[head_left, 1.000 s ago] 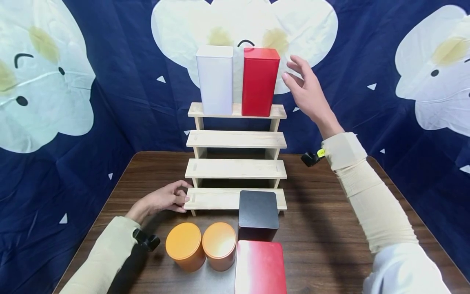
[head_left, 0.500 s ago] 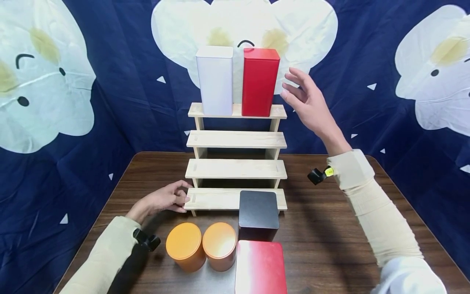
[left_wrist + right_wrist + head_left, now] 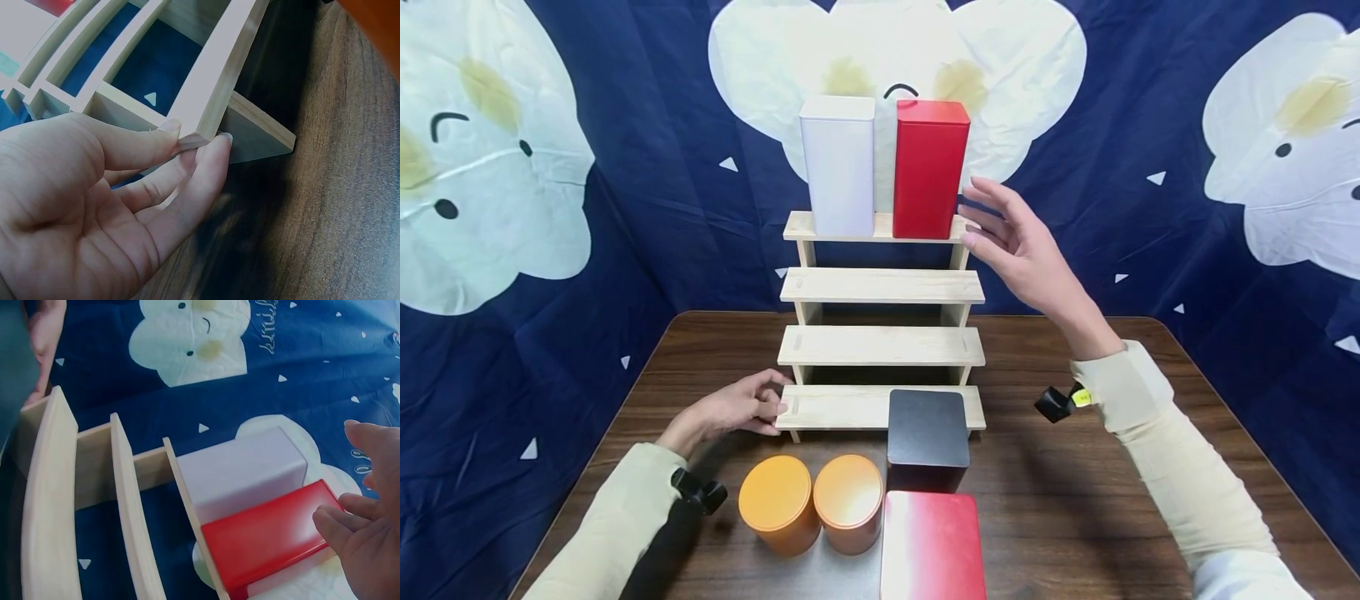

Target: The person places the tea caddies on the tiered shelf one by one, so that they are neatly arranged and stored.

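My left hand (image 3: pixel 733 407) pinches the left end of the lowest step of a wooden tiered display stand (image 3: pixel 850 346). In the left wrist view the thumb lies on top of the step and fingers beneath its edge. A white rectangular tin (image 3: pixel 838 175) and a red rectangular tin (image 3: pixel 928 175) stand upright, side by side on the top step. My right hand (image 3: pixel 1030 250) hovers just right of the red tin's lower part, fingers spread and slightly bent, holding nothing. In the right wrist view the fingertips overlap the red tin (image 3: pixel 269 531); contact cannot be told.
On the dark wooden table (image 3: pixel 1075 483), in front of the stand, are two orange round canisters (image 3: pixel 778 500), a black square-lidded tin (image 3: pixel 928 429) and another red tin (image 3: pixel 932 550). The black tin covers part of the lowest step. A blue cloud-print cloth (image 3: pixel 700 208) hangs behind.
My right hand has come down and slightly left, from beside the upper part of the red tin to beside its lower part. My left hand and the tins have stayed put.
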### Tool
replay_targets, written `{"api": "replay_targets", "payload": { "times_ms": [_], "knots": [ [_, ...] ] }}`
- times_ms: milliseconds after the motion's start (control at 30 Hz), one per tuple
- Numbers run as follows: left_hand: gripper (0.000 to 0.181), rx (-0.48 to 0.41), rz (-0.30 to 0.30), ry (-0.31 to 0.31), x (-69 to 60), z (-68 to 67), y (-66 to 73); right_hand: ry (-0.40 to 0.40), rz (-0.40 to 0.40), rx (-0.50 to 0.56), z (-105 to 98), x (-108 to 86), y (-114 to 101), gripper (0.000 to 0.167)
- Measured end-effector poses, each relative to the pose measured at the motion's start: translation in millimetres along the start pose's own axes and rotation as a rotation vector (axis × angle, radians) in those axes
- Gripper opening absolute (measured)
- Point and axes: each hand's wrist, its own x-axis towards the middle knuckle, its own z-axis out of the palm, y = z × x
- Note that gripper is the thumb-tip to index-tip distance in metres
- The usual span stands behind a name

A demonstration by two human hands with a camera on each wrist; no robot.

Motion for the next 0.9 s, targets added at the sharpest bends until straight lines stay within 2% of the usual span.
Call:
{"api": "replay_targets", "payload": {
  "times_ms": [233,600,900],
  "knots": [
    [0.047,0.003,-0.001,-0.003,0.6,-1.0,-0.9,-0.046,-0.026,0.032,7,-19.3,4,0.060],
    [0.048,-0.004,-0.006,-0.001,0.1,-1.4,-0.8,-0.069,0.016,0.062,16,-45.2,9,0.063],
    [0.047,0.002,0.004,-0.005,0.1,-0.5,-0.3,-0.098,0.007,0.089,17,-62.9,14,0.064]
  ]
}}
